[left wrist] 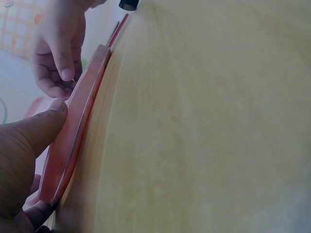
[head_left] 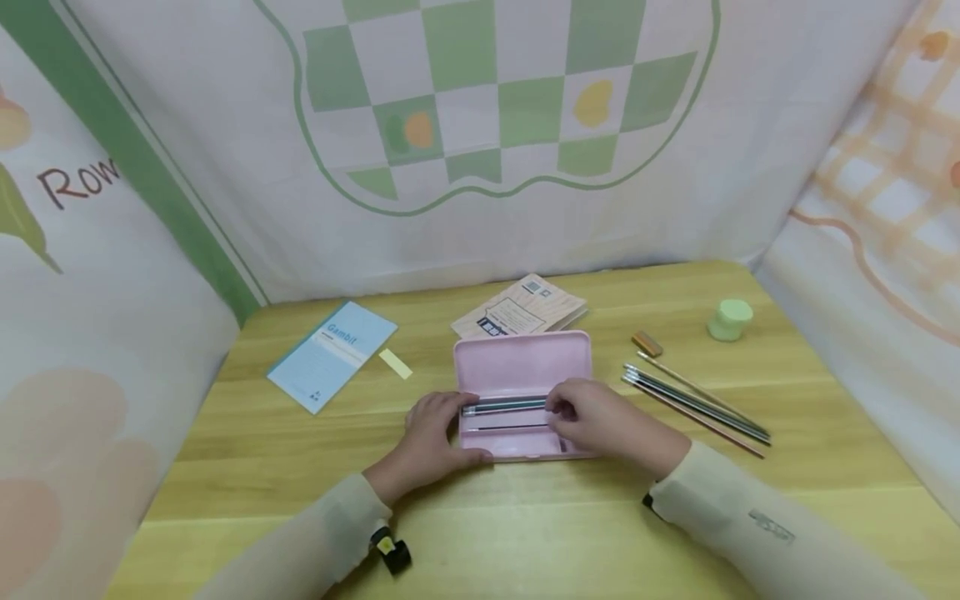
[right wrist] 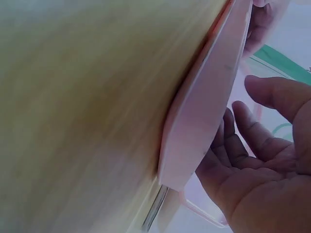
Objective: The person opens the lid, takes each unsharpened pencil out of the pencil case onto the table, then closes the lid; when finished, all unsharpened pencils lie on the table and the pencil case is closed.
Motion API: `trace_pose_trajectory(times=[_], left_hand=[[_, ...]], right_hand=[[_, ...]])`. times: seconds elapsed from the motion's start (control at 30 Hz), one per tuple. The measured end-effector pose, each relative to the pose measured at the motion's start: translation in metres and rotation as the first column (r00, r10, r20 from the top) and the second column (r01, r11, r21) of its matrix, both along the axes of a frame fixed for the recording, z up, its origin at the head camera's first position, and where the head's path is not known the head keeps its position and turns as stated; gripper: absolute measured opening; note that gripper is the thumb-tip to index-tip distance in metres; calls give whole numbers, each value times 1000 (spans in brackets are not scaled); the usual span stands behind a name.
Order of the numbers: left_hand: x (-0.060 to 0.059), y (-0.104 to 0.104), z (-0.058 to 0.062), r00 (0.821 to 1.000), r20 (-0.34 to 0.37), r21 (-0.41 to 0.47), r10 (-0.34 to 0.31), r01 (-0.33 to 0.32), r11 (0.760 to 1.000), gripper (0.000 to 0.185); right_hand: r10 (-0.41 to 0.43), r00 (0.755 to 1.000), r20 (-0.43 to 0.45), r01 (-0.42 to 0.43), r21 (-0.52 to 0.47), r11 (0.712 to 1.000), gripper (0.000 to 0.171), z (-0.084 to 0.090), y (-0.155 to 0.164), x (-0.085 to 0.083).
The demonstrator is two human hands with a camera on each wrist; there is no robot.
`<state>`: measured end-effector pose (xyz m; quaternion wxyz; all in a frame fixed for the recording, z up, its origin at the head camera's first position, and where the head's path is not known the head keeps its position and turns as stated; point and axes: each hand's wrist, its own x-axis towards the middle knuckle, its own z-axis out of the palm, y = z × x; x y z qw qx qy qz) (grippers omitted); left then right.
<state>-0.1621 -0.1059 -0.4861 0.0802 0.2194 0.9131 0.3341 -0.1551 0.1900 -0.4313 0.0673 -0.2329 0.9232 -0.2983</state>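
Observation:
A pink pencil case (head_left: 522, 364) lies with its lid raised on the table in the head view. My left hand (head_left: 431, 435) holds its left end, thumb along the front edge and fingers at the left side. Dark pencils (head_left: 504, 407) lie lengthwise inside, their right ends hidden by my right hand (head_left: 600, 417). That hand is over the right part of the case, fingers bent loosely. In the right wrist view the thumb (right wrist: 272, 94) and forefinger stand apart, with nothing visible between them, beside the case wall (right wrist: 204, 107).
Several pencils (head_left: 697, 404) lie on the wooden table right of the case, below an eraser (head_left: 647, 343) and a light green container (head_left: 730, 320). Behind the case is a patterned booklet (head_left: 517, 308). A blue notebook (head_left: 332, 357) and a yellow strip (head_left: 395, 363) lie at the left.

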Motion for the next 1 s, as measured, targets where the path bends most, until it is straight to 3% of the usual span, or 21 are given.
trace_pose_trajectory(times=[0.4,0.7,1.0], left_hand=[[-1,-1,0,1000,5,-6,5,-5,1000,93],[-1,0,-2,1000,19,-16,9,-9,1000,93],[-2,0,0,1000,17,-18,1,-1,1000,94]], right_hand=[[15,997,72,-18,48,999,9,-1,-3,-6],[6,981,196,-15,45,999,14,-2,-8,-9],[-7,983,186,-9,82,997,14,-2,-13,-10]])
